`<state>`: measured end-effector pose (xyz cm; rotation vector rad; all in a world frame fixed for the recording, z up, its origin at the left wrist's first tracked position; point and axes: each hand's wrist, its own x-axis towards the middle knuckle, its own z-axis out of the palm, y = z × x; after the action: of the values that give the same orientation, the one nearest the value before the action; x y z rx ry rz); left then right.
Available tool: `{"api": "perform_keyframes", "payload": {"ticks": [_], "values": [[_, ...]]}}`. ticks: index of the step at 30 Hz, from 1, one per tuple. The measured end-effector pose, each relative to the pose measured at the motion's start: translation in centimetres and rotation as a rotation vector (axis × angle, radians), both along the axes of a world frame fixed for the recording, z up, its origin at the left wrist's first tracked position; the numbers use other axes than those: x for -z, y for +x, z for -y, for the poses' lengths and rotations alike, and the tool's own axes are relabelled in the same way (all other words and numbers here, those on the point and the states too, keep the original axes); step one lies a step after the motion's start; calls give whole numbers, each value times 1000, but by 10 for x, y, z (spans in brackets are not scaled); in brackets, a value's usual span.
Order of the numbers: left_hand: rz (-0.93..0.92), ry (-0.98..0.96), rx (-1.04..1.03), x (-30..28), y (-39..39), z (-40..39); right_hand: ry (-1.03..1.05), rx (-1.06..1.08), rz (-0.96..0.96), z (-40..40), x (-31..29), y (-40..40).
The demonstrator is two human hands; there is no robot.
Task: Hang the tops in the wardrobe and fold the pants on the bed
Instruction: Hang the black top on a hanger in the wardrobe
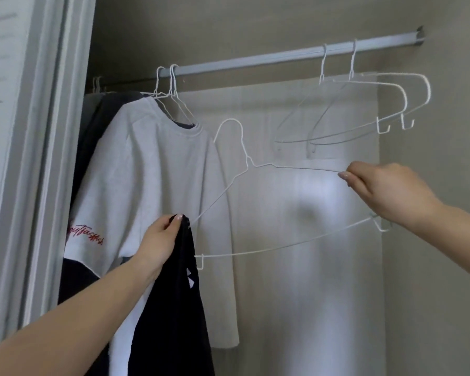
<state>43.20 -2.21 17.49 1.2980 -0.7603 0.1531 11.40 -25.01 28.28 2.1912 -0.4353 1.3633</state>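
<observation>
I am facing the open wardrobe. My left hand (162, 246) grips a black top (179, 316) by its upper edge, and the cloth hangs straight down from my fingers. My right hand (385, 194) pinches the right shoulder wire of a white wire hanger (255, 251), held tilted below the rail (255, 59). The hanger's left end touches the black top beside my left fingers. A light grey T-shirt (152, 169) with red lettering on its sleeve hangs on the rail at the left.
Two bare white hangers (364, 115) hang on the rail at the right. Dark garments (92, 147) hang behind the grey T-shirt at the far left. A white sliding door (19, 158) borders the opening on the left; the wardrobe's beige side wall (432, 267) stands at the right.
</observation>
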Motion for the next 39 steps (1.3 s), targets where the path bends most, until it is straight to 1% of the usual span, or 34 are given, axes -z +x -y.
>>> {"api": "perform_keyframes", "payload": {"ticks": [4,7,10,14,20,22,25,26,27,29,30,32,34,36,37,39], "values": [[45,119,126,7,-11,-7,-12,-42,8,-2,8,-2],[137,147,150,10,-22,-7,-11,-53,-8,-6,17,-1],[188,122,121,8,-35,-1,-3,-73,-55,-14,30,10],[163,81,84,1,-49,1,46,-71,-66,-17,49,24],[233,61,-74,1,-56,2,50,-86,-78,-16,67,30],[252,58,-84,4,-60,3,45,-62,-77,-17,70,33],[264,79,-58,5,-63,6,43,28,-103,-21,70,36],[270,93,-66,4,-64,7,24,36,-109,-25,70,36],[284,108,-72,3,-64,7,-46,18,-95,-28,69,35],[333,126,-73,2,-66,7,-251,-47,-32,-37,73,34],[360,127,-65,3,-67,7,-313,-77,-28,-45,79,36],[401,115,-42,2,-70,8,-414,-198,-117,-65,96,42],[436,126,-29,0,-75,8,-448,-389,-246,-92,121,52],[449,152,-23,-4,-80,8,-373,-557,-380,-113,152,62],[438,164,-31,-5,-83,8,-304,-598,-455,-122,167,67],[390,171,-28,-6,-87,7,-106,-562,-590,-134,196,77]]}}
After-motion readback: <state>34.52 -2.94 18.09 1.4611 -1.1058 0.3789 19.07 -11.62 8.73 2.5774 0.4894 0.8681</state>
